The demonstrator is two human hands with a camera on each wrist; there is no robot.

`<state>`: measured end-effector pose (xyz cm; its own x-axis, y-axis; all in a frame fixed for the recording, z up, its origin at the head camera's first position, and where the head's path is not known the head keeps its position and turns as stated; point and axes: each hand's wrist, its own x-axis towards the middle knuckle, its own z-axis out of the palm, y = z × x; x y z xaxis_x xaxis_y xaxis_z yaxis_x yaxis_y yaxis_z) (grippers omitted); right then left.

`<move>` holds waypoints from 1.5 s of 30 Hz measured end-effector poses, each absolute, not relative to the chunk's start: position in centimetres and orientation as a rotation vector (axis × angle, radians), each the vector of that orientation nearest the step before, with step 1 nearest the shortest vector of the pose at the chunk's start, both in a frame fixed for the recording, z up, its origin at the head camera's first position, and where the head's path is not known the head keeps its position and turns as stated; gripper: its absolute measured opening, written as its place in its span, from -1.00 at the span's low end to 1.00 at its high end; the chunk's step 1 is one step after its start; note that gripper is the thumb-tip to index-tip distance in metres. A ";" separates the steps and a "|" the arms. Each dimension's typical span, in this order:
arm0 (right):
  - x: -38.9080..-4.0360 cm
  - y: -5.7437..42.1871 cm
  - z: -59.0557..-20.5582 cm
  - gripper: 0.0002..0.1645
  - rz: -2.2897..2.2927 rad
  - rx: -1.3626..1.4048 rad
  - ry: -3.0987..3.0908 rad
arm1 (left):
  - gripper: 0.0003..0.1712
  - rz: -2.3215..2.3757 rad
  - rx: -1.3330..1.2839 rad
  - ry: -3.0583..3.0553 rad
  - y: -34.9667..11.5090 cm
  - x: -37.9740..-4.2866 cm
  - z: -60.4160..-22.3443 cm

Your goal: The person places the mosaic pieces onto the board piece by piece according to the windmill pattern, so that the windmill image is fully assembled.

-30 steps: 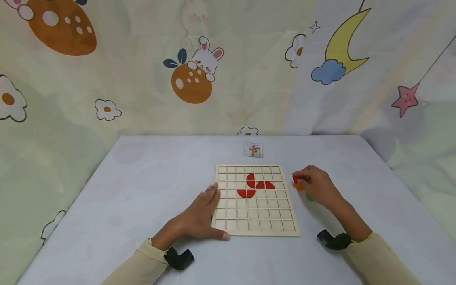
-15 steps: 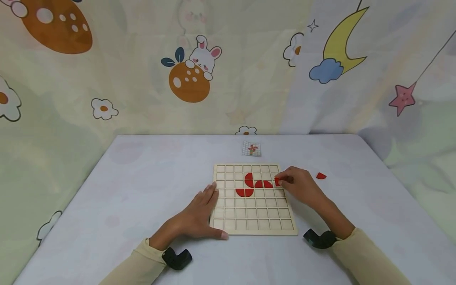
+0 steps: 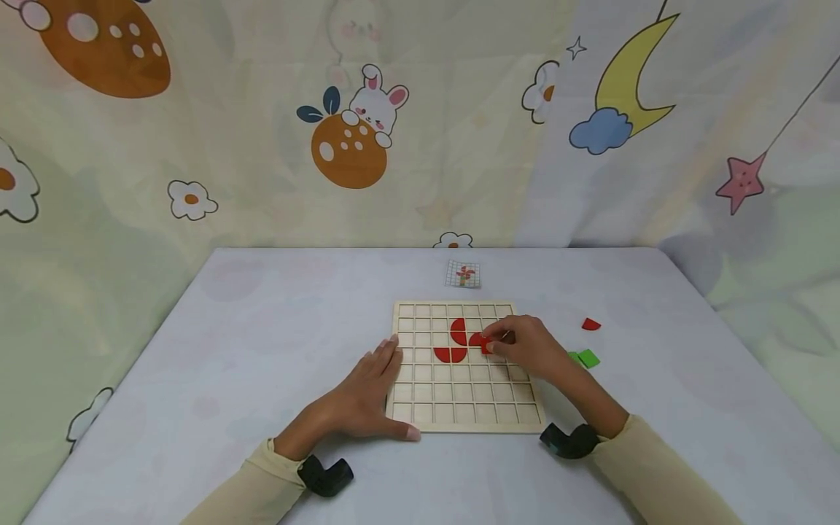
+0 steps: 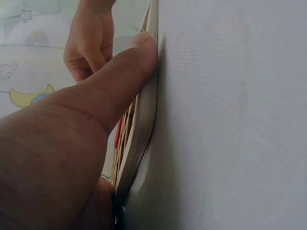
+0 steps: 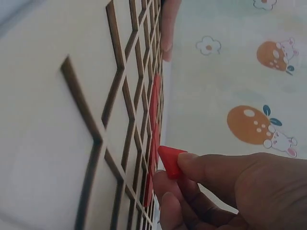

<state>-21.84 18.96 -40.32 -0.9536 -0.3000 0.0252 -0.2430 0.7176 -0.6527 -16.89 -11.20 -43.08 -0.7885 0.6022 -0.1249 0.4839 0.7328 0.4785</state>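
My right hand (image 3: 528, 346) pinches a small red quarter-circle piece (image 5: 170, 160) between thumb and fingertips, close over the wooden grid board (image 3: 466, 397). In the head view it overlaps the right-hand pair of red pieces (image 3: 475, 339). Further red quarter-circles (image 3: 450, 355) lie in the grid's cells to the left, with another red pair (image 3: 458, 332) above them. My left hand (image 3: 364, 397) rests along the board's left side, fingers extended; its thumb (image 4: 129, 62) lies at the front corner, against the board's edge in the left wrist view.
A loose red piece (image 3: 591, 324) lies right of the board. Green square pieces (image 3: 588, 358) are nearer, partly hidden by my right wrist. Behind the board lies a small card (image 3: 463, 274) printed with a pinwheel on a grid. A patterned curtain (image 3: 262, 131) hangs behind the table.
My right hand has carried the red piece leftward from beside the board to over its grid. The loose red and green pieces have come into view behind it. My left hand keeps its place.
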 end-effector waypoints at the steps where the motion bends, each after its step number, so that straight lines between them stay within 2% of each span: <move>1: -21.8 18.8 -40.4 -0.78 -1.068 -0.452 2.821 | 0.47 0.621 0.855 2.665 -11.2 -16.9 -43.1; 9: -21.8 17.6 -41.0 -0.83 -1.004 -0.469 2.814 | 0.47 0.628 0.859 2.665 -11.2 -17.0 -43.2; 14: -21.8 17.3 -41.3 -0.79 -0.949 -0.474 2.843 | 0.47 0.628 0.868 2.662 -11.2 -16.9 -43.1; 27: -21.7 17.9 -40.9 -0.81 -1.017 -0.516 2.860 | 0.46 0.639 0.860 2.653 -11.2 -16.9 -42.9; 36: -22.6 21.3 -39.9 -0.82 -1.033 -0.428 2.949 | 0.45 0.639 0.881 2.656 -11.1 -17.0 -43.1; 45: -22.9 26.2 -38.8 -0.72 -1.072 -0.362 3.008 | 0.47 0.623 0.866 2.664 -11.2 -17.0 -43.2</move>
<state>-22.86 26.24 -38.77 -0.9720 -0.1868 0.1423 -0.2347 0.7524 -0.6154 -16.95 -11.20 -43.20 -0.7847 0.6081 -0.1204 0.4916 0.7287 0.4768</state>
